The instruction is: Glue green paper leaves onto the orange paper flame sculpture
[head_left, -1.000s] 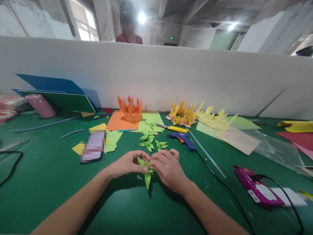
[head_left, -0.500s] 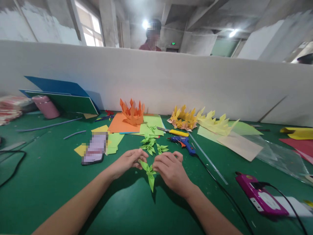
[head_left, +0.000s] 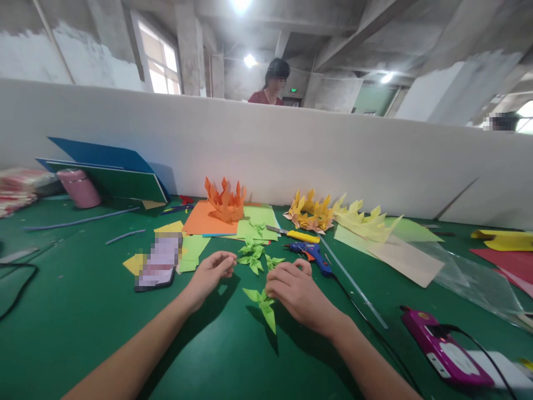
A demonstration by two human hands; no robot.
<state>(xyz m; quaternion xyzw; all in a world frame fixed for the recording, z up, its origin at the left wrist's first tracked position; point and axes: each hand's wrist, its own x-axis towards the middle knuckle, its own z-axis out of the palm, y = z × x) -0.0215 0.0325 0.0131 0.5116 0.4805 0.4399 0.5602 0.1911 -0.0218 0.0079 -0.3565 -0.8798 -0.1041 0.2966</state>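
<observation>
My right hand [head_left: 297, 291] is curled and pinches a folded green paper piece [head_left: 263, 305] at its right side, low over the green table [head_left: 83, 311]. My left hand [head_left: 210, 272] sits a little to the left of that piece with loosely curled fingers and nothing visible in them. Just beyond my hands lie several small folded green pieces [head_left: 254, 255]. A blue glue gun [head_left: 311, 253] and a yellow-handled knife [head_left: 296, 234] lie past my right hand.
An orange paper crown [head_left: 225, 201] stands on orange and green sheets; yellow paper flowers [head_left: 316, 211] lie to its right. A phone [head_left: 159, 261] lies at left, a pink device [head_left: 441, 347] with a cable at right. A white partition [head_left: 291, 144] runs behind, with a person beyond it.
My left hand has let go of the folded green piece and drawn away to the left. My right hand keeps the piece. The view has tilted upward.
</observation>
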